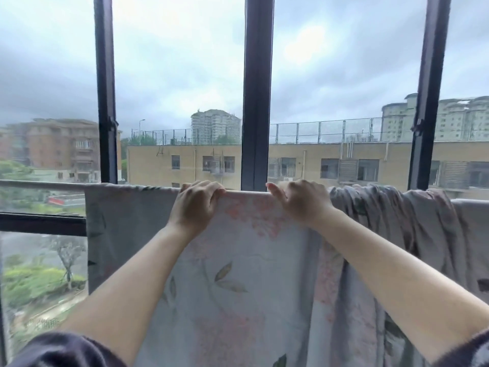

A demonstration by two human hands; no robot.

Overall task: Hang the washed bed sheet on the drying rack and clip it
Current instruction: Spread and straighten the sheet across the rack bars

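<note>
You are in the spreading step: the bed sheet (238,274) already hangs over the rail of the drying rack (39,185), which runs from 9 o'clock to 3 o'clock in front of the window frame (256,102). Your left hand (195,205) sits at the middle of the rail with its fingers curled over the top, closed on the rail and the fold of sheet lying on it. Your right hand (301,201) is just beside it toward 3 o'clock, fingers hooked over the far side and the thumb pointing toward the left hand, also gripping cloth and rail together.

From your left hand out toward 9 o'clock the sheet lies flat and smooth. Toward 3 o'clock it is gathered into thick folds (391,205) on the rail, so the next move likely calls for sliding your right hand that way to draw the bunched part flat. No clips are in view, and clipping is not yet done.

No brand or label shows on the sheet, only a leaf and pink floral print. Small red signage (56,200) far outside at 9 o'clock is too blurred to read
</note>
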